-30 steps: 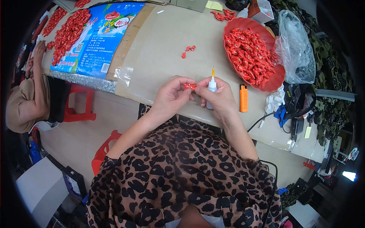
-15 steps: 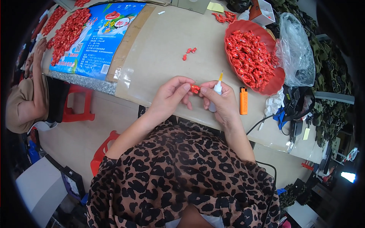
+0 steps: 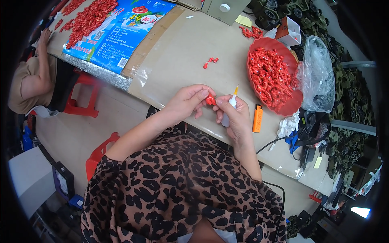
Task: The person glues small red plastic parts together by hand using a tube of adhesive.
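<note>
A small glossy red figure-like piece (image 3: 210, 100) is pinched between the thumb and fingers of my left hand (image 3: 187, 100). My right hand (image 3: 240, 119) keeps a small white squeeze bottle (image 3: 232, 101) with a yellow needle-like tip in its curled fingers, tip pointing up and away. Its thumb and forefinger meet close beside the red piece; whether they touch it I cannot tell. A few similar loose red pieces (image 3: 210, 61) lie on the table beyond my hands. To the right of my right hand lies an orange lighter (image 3: 257, 118).
A red scalloped bowl (image 3: 289, 106) heaped with red pieces stands at the right, beside a clear plastic bag (image 3: 318, 77). On the far left, more red pieces (image 3: 91, 20) cover a blue printed sheet (image 3: 117, 44). Another person's arm (image 3: 43, 67) rests near there, by a red stool (image 3: 86, 95).
The whole view has shifted and tilted slightly. Between my fingers the red piece has turned more upright. Both hands keep their holds.
</note>
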Demonstrator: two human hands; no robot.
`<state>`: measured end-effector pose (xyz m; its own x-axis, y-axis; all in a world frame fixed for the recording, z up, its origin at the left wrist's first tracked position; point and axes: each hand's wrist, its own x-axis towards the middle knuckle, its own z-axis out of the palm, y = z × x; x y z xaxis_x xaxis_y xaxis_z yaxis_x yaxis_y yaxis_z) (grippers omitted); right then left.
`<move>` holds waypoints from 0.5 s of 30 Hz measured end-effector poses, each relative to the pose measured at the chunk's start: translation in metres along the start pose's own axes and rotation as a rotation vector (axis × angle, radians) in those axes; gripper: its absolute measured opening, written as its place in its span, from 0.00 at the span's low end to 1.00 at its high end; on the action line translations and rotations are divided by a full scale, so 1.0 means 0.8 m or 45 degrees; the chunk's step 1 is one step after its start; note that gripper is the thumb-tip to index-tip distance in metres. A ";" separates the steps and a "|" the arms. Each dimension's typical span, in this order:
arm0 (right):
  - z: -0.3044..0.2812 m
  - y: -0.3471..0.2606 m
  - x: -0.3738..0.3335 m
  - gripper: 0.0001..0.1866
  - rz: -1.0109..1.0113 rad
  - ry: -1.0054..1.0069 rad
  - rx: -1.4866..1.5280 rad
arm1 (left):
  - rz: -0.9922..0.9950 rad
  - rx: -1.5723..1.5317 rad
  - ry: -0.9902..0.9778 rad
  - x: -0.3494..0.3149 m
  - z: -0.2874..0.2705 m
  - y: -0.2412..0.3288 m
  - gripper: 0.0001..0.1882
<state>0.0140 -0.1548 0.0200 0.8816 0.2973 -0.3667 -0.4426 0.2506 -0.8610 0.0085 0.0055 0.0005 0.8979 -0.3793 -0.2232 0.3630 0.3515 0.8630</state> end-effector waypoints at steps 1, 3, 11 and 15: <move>0.001 -0.002 0.000 0.06 0.042 0.027 0.009 | 0.026 0.049 -0.007 0.000 -0.001 -0.001 0.14; 0.002 -0.004 0.001 0.06 0.076 0.031 -0.032 | 0.052 0.099 -0.014 0.000 -0.001 -0.002 0.14; 0.002 -0.008 0.006 0.05 0.161 0.052 -0.114 | 0.081 0.128 -0.040 -0.002 0.002 0.000 0.12; 0.004 -0.009 0.006 0.05 0.172 0.057 -0.115 | 0.077 0.109 -0.058 -0.003 0.004 0.003 0.12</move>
<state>0.0210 -0.1524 0.0257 0.8222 0.2808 -0.4951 -0.5431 0.1268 -0.8301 0.0069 0.0046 0.0047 0.9046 -0.3988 -0.1506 0.2844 0.3012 0.9102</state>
